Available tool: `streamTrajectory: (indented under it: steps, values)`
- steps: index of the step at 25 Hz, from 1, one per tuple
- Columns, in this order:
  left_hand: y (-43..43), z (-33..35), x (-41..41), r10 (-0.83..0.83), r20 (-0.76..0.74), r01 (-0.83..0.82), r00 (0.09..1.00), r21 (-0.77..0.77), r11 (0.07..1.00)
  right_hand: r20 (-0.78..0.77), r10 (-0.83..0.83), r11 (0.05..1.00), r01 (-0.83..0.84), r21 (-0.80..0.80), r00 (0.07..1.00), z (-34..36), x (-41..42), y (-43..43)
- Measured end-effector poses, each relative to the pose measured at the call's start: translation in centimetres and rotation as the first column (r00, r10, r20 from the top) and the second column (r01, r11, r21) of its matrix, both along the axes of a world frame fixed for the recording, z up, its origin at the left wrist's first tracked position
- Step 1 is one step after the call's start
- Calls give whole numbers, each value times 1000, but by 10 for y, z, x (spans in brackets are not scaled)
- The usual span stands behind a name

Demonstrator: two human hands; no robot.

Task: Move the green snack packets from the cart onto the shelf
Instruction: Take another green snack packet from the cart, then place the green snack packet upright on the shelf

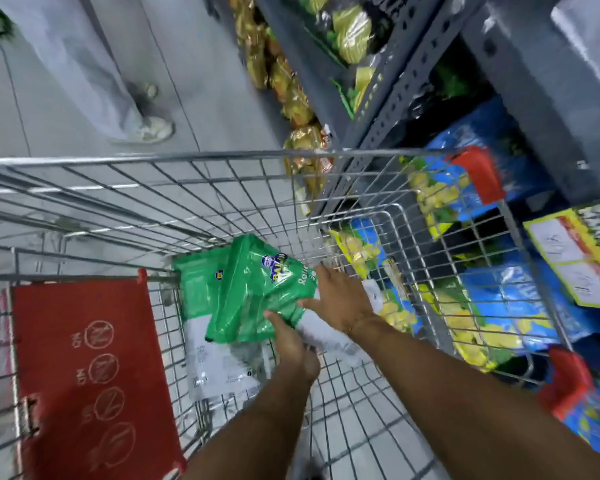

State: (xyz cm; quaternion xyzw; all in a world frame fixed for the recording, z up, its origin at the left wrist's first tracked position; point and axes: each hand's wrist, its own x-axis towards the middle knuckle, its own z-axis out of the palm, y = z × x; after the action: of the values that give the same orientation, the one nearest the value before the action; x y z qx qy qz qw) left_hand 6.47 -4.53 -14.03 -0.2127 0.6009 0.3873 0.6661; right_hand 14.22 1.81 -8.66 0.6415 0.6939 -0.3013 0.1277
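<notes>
Both hands reach into the cart (291, 155), left hand (293, 344) and right hand (340, 299) with fingers clamped on the green packets (253, 289), none yet lifted toward the shelf (392, 98).

Inside the cart (222, 157), the green snack packet (253, 289) carries a blue-and-yellow brand logo too blurred to read; the red seat flap (94, 368) at eight o'clock repeats "NO" beside crossed-out circle symbols.
</notes>
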Motion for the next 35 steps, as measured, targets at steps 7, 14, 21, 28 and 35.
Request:
streamTrajectory:
  steps: [7, 14, 21, 28, 35]
  values:
    - [-21, 127, 17, -115, -289, 214, 950, 341, 915, -291, -372, 857, 447, 256, 881, 121, 22, -66]
    - [-86, 297, 64, 49, -700, 628, 712, 667, 401, -788, -268, 379, 813, 442, 554, 263, 68, -200]
    - [-243, 370, 174, -128, -836, 806, 534, 549, -223, -937, -238, -240, 920, 312, 256, 311, 149, -390]
    - [-280, 424, 309, -436, -877, 690, 202, 443, -572, -961, -274, -517, 847, 121, -30, 353, 267, -440]
    - [-244, 396, 383, -577, -811, 794, 98, 413, -445, -792, -411, -740, 673, 0, -451, 329, 334, -406]
